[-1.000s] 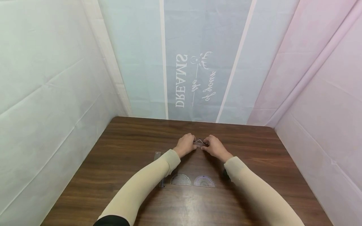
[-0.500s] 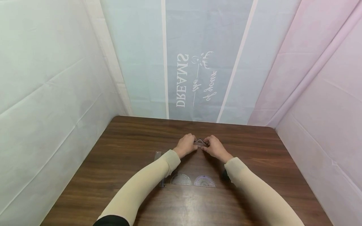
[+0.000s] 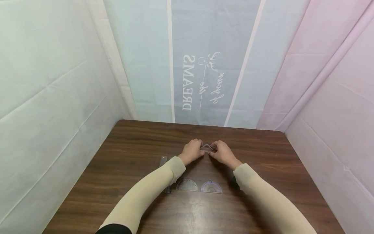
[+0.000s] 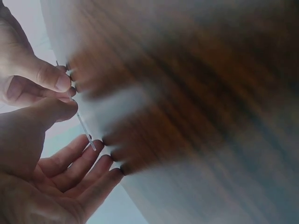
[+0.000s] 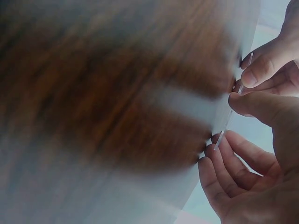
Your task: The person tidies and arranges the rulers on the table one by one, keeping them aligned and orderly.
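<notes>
A small clear plastic set square [image 3: 206,148] is held between both hands near the far part of the table, its pointed corner facing away from me. My left hand [image 3: 192,151] pinches its left side between thumb and fingertips. On the right side, my right hand [image 3: 223,153] grips it the same way. Seen nearly edge-on in the left wrist view, the set square [image 4: 83,123] is a thin bright line between thumb and fingers, with the fingertips right at the tabletop. The right wrist view shows the same thin edge of the set square [image 5: 226,123].
Two clear protractors, one plain [image 3: 188,185] and one purplish [image 3: 211,187], lie side by side on the brown wooden table [image 3: 131,152], nearer to me. A clear straight ruler [image 3: 163,160] lies to their left, partly hidden under my left sleeve. Cloth walls stand around the table's back and sides.
</notes>
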Demonstrator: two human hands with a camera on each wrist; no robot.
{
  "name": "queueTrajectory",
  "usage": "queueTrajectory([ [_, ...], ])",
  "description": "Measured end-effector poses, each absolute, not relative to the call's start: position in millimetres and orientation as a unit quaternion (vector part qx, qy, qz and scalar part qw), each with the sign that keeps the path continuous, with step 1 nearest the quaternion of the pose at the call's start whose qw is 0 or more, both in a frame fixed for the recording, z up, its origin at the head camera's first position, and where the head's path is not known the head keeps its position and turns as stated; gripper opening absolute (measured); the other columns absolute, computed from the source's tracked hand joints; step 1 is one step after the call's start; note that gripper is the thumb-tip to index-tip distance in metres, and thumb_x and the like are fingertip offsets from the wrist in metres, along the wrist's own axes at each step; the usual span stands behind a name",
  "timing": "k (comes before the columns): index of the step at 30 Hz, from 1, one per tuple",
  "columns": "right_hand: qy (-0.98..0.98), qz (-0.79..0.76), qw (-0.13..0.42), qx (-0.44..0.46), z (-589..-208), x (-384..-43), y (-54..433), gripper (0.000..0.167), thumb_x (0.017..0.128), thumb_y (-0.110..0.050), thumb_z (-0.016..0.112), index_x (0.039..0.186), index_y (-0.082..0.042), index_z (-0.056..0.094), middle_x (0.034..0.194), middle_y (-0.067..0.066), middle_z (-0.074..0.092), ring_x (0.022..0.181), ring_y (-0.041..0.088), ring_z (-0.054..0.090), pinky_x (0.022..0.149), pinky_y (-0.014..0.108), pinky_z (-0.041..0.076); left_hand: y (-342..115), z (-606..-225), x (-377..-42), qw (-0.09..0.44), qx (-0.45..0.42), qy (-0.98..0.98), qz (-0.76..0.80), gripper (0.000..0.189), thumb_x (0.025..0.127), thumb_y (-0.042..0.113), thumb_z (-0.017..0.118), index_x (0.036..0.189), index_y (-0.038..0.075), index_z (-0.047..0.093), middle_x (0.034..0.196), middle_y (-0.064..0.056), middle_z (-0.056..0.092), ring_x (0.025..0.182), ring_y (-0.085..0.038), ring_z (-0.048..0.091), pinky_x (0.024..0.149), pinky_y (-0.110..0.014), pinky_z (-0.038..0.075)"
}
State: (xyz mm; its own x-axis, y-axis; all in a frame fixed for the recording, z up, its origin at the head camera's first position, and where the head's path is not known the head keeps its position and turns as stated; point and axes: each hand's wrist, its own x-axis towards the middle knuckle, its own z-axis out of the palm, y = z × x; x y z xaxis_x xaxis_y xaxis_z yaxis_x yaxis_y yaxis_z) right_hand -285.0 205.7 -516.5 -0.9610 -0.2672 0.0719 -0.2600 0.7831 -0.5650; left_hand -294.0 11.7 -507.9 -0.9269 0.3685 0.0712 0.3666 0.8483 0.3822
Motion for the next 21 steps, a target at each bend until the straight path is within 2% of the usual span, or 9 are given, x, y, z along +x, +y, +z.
queueTrajectory([
  [7,0.94,-0.31,0.014,-0.138,-517.2,-284.3,206.9,0.035,0.096,-0.011,0.082,0.124,0.005,0.071,0.111,0.016,0.072,0.097,0.026,0.07,0.085,0.046,0.06,8.1,-508.3,-287.5,-0.008,0.189,0.962,0.198,0.03,0.099,0.027,0.079,0.122,0.008,0.073,0.105,-0.004,0.07,0.096,-0.02,0.066,0.079,-0.038,0.058],
  [15,0.936,-0.32,0.015,-0.145,-515.6,-279.7,207.2,0.032,0.095,-0.01,0.082,0.122,0.004,0.071,0.108,0.013,0.072,0.096,0.024,0.069,0.086,0.046,0.06,6.2,-506.7,-282.1,-0.013,0.18,0.966,0.187,0.038,0.099,0.036,0.081,0.127,0.012,0.074,0.109,-0.002,0.071,0.102,-0.02,0.066,0.08,-0.04,0.059],
  [21,0.934,-0.32,0.014,-0.156,-511.2,-276.1,208.1,0.033,0.095,-0.009,0.083,0.123,0.004,0.071,0.108,0.013,0.07,0.096,0.023,0.068,0.085,0.045,0.06,4.7,-504.3,-280.1,-0.019,0.179,0.968,0.175,0.039,0.097,0.038,0.082,0.126,0.014,0.075,0.107,0.0,0.071,0.1,-0.019,0.066,0.077,-0.038,0.058],
])
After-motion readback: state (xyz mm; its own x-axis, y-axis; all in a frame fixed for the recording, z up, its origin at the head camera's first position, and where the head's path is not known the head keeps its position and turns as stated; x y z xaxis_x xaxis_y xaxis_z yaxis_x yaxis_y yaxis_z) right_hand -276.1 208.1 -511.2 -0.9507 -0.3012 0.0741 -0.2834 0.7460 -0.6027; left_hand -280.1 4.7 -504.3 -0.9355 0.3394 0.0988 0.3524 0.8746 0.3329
